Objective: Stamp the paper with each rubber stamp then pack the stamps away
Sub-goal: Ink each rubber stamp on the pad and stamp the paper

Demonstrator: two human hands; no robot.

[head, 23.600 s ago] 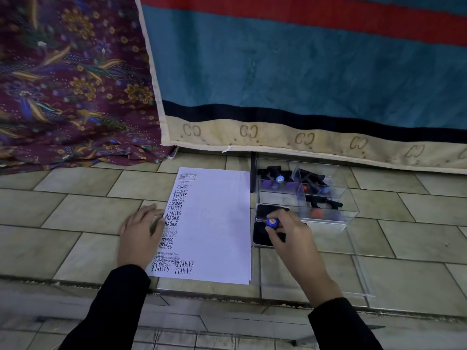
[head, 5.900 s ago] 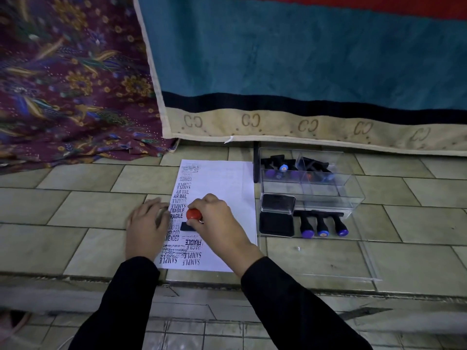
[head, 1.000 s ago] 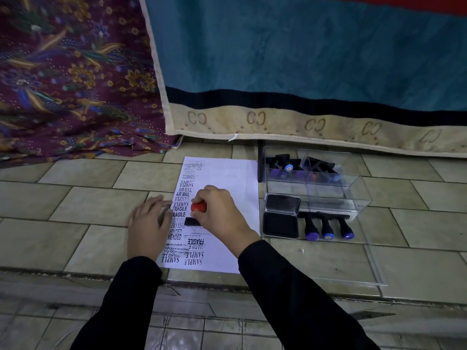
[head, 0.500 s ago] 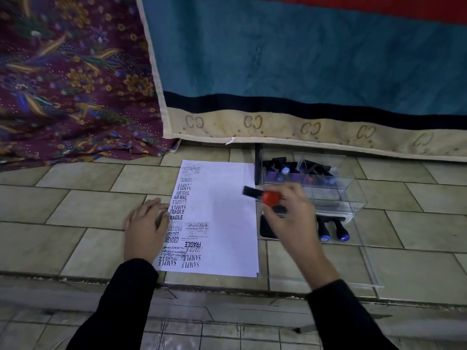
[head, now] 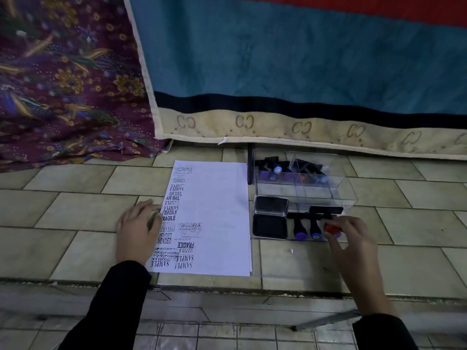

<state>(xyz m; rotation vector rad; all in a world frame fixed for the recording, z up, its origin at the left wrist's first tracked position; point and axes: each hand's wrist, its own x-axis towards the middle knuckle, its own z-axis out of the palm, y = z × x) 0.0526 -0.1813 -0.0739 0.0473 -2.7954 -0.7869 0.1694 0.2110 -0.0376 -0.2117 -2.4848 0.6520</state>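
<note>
The paper (head: pixel 217 218) was a thin, matt white sheet marked with black ink. The storage box (head: pixel 328 195) was clear, glossy hard plastic. The ink pad (head: pixel 270 226) looked matt black, its lid (head: pixel 271 205) shiny. The red-knobbed stamp (head: pixel 331 228) had a glossy plastic knob and a dull black base. The floor tiles (head: pixel 75 213) were smooth, faintly sheened ceramic. The teal blanket (head: pixel 278 59) looked fuzzy, the patterned cloth (head: pixel 63 84) thin and smooth, and the sleeves (head: pixel 118 299) matt black fabric.

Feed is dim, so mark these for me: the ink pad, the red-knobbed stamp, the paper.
ink pad (head: pixel 270 226): head view, black pad surface.
red-knobbed stamp (head: pixel 330 228): head view, its red knob.
paper (head: pixel 222 210): head view, blank right half.
</note>
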